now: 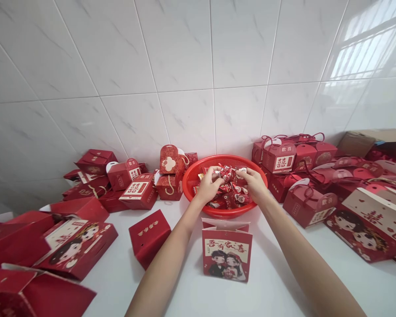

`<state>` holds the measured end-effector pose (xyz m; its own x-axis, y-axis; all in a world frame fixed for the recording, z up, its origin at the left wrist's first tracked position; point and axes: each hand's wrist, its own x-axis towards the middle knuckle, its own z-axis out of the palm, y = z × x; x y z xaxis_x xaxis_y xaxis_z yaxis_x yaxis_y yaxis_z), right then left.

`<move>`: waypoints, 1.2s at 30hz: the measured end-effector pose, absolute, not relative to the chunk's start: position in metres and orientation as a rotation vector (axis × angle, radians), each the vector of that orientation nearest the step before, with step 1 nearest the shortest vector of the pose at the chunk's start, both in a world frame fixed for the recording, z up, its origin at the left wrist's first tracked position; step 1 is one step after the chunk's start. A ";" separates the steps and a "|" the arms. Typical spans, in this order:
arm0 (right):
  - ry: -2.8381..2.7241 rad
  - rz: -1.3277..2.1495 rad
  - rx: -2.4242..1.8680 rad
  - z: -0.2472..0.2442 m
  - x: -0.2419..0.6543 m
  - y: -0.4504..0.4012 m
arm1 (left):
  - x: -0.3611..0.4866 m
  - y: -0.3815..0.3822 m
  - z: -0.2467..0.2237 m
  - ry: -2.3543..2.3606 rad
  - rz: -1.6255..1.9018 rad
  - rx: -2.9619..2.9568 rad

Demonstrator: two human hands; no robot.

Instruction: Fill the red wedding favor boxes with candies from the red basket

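Observation:
A red plastic basket [188,193] stands against the tiled wall and holds wrapped candies [232,199] in red, white and a little gold. My left hand [210,186] is over its left side, thumb and fingers curled together around a red-wrapped candy, mostly hidden by the fingers. On the other side, my right hand [254,184] pinches a red-and-white wrapped candy [241,171] with its fingertips. Between my forearms, in front of the basket, a red gift box [227,255] with a cartoon couple stands upright, its top flaps raised and open.
A plain red box [150,235] lies beside my left forearm. More red boxes [140,191] are piled on the left, with larger couple-print ones [75,248] nearer. Handled boxes [279,158] are stacked at right, and a cardboard carton [356,143] stands in the right corner.

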<state>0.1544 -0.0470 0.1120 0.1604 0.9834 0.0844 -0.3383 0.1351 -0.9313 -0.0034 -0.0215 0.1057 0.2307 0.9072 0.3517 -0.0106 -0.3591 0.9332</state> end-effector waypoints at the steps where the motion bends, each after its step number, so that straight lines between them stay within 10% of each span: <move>1: -0.892 1.189 -0.931 0.113 0.154 -0.047 | -0.004 -0.021 0.106 0.849 1.283 1.555; 36: -1.080 1.358 -0.827 0.117 0.156 -0.051 | -0.011 -0.014 0.110 0.854 1.180 1.632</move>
